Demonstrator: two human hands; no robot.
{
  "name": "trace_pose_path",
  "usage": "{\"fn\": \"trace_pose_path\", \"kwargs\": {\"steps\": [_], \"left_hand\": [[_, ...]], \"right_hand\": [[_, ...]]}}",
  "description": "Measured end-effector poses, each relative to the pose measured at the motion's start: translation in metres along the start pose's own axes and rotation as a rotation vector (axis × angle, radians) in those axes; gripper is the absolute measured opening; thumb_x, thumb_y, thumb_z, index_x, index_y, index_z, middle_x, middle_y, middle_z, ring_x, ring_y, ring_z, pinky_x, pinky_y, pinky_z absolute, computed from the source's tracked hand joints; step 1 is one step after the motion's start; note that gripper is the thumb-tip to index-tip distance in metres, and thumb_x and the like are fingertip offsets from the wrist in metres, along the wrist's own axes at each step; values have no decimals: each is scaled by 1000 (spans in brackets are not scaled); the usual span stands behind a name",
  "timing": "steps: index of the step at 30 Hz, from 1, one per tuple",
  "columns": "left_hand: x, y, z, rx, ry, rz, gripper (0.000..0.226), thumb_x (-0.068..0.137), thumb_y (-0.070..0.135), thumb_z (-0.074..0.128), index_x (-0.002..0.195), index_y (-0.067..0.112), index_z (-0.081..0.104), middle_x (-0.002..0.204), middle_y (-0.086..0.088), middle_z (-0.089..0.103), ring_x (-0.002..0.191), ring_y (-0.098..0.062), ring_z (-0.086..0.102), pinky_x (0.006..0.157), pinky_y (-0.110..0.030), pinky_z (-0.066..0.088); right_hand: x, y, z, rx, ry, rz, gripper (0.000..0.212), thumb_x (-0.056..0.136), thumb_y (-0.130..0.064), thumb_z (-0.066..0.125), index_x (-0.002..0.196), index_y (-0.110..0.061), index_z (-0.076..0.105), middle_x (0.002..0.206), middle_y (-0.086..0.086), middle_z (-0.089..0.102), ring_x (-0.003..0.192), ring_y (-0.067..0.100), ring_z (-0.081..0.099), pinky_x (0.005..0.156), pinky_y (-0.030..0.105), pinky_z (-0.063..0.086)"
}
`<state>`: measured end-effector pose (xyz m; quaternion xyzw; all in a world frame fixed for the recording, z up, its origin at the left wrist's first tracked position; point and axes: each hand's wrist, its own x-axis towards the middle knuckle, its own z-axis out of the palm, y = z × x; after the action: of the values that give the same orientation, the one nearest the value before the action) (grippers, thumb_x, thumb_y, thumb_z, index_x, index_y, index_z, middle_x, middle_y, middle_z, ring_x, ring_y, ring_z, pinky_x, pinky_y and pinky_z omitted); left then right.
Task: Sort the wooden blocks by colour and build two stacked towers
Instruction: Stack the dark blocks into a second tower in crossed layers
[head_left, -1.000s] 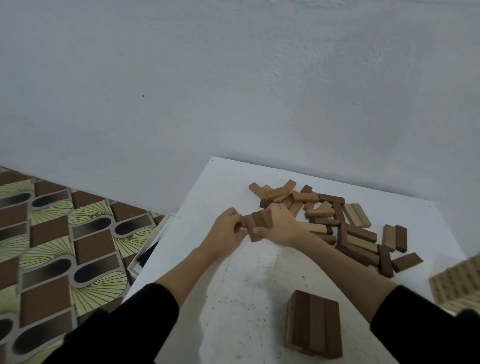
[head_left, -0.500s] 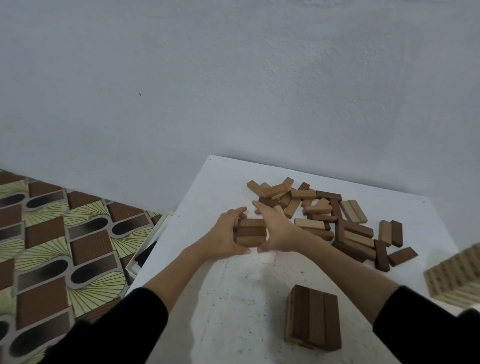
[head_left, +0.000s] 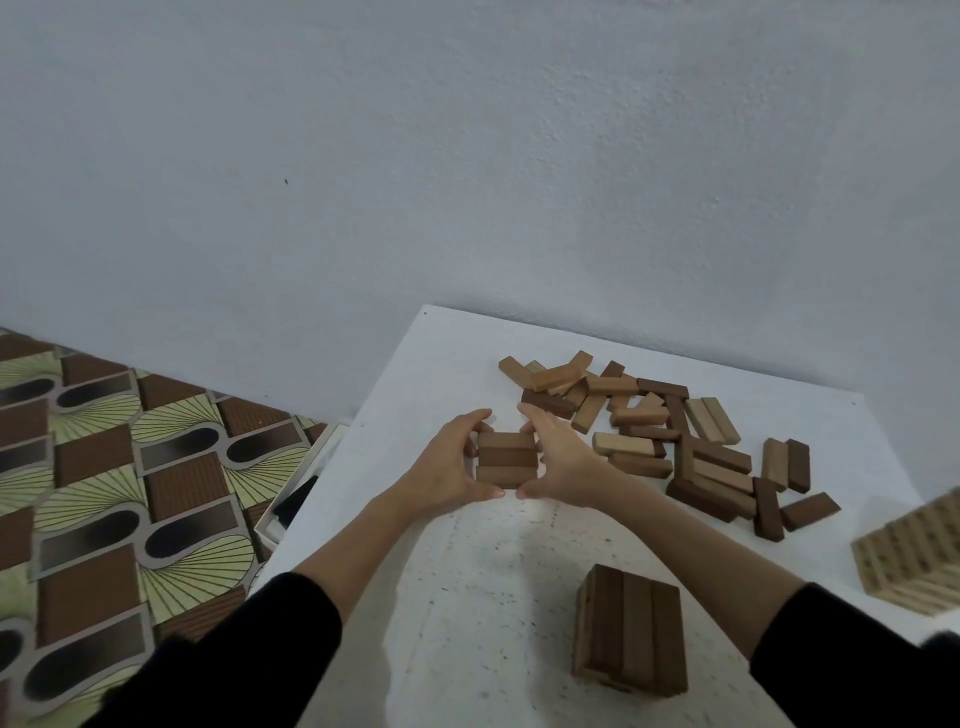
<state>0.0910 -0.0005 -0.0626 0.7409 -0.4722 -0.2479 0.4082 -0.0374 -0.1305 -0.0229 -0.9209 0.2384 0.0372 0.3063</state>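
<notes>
Nearest, at the bottom edge, two black sleeves (head_left: 249, 660) frame a white bench (head_left: 467, 597). On it, near the right forearm, stands a dark tower (head_left: 631, 631), its top layer three brown blocks side by side. At the right edge, a pale tower (head_left: 914, 556) is partly cut off by the frame.

Further out, both hands meet at mid-bench around a set of three blocks (head_left: 506, 460) lying flat side by side, long edges touching. The left hand (head_left: 452, 465) curls its grip round the set's left end, thumb at the near edge and fingers at the far edge. The right hand (head_left: 558, 460) does the same on the right end, so each grip is grasping the set. Whether the set rests on the bench or is lifted just off it, I cannot tell.

Beyond and to the right lies a loose pile (head_left: 675, 436) of light and dark blocks, some overlapping, reaching toward the grey wall (head_left: 467, 156). Left of the bench, patterned floor (head_left: 104, 467) shows.
</notes>
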Motion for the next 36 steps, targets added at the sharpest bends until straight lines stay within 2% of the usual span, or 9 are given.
{"fn": "trace_pose_path", "kwargs": {"steps": [6, 18, 21, 25, 29, 31, 33, 34, 36], "left_hand": [[-2, 1, 0, 0, -1, -7, 89, 67, 19, 85, 141, 17, 35, 121, 6, 47, 98, -1, 47, 77, 0, 36], [4, 2, -9, 76, -71, -37, 95, 64, 15, 87, 142, 15, 33, 119, 5, 50, 86, -4, 49, 72, -7, 41], [4, 13, -15, 97, -87, -36, 99, 63, 21, 88, 143, 20, 29, 121, 8, 50, 96, -5, 47, 76, -9, 37], [-2, 40, -21, 17, -57, 29, 98, 64, 20, 87, 143, 22, 30, 122, 8, 52, 110, -10, 47, 86, -16, 38], [-19, 78, -17, -54, -74, 79, 94, 65, 16, 86, 139, 28, 32, 115, 13, 53, 108, 6, 49, 85, -3, 39], [-32, 92, -9, -76, -99, 105, 94, 65, 17, 87, 139, 31, 31, 112, 19, 51, 105, 14, 47, 86, 0, 37], [-46, 102, 1, -87, -136, 115, 94, 64, 19, 87, 138, 32, 31, 113, 19, 51, 107, 13, 47, 89, -2, 37], [-52, 106, 6, -93, -152, 115, 93, 65, 19, 87, 137, 34, 31, 114, 19, 51, 108, 11, 48, 90, -4, 38], [-63, 111, 16, -102, -184, 118, 93, 65, 19, 87, 136, 36, 30, 114, 18, 51, 108, 10, 48, 90, -4, 38]], "right_hand": [[-1, 4, 1, 10, 3, -14, 103, 69, -23, 82, 147, -18, 16, 133, 4, 40, 113, 19, 40, 98, 38, 42], [-2, 2, -5, -33, -44, -45, 98, 74, -20, 78, 148, -17, 14, 139, 4, 36, 115, 16, 38, 99, 31, 38], [-8, -3, -12, -15, -41, -47, 97, 74, -18, 78, 148, -16, 15, 134, 5, 39, 111, 15, 40, 94, 27, 38], [-33, -6, -36, 126, 59, -51, 97, 71, -14, 80, 147, -18, 20, 128, -1, 43, 108, 13, 44, 88, 22, 39], [-79, -6, -56, 237, 130, -52, 95, 69, -17, 82, 144, -24, 26, 122, -6, 47, 112, 14, 48, 93, 24, 42], [-107, -6, -59, 249, 140, -33, 92, 70, -18, 81, 143, -26, 26, 121, -10, 44, 112, 10, 46, 93, 16, 39], [-133, -4, -58, 220, 159, -10, 92, 70, -21, 81, 143, -29, 25, 121, -14, 41, 111, 6, 43, 88, 7, 33], [-143, -2, -55, 220, 171, -3, 93, 70, -22, 82, 143, -30, 25, 123, -15, 40, 113, 6, 43, 89, 7, 33], [-161, 0, -49, 234, 184, 7, 95, 68, -25, 83, 144, -30, 24, 129, -15, 38, 118, 8, 42, 99, 17, 37]]}}
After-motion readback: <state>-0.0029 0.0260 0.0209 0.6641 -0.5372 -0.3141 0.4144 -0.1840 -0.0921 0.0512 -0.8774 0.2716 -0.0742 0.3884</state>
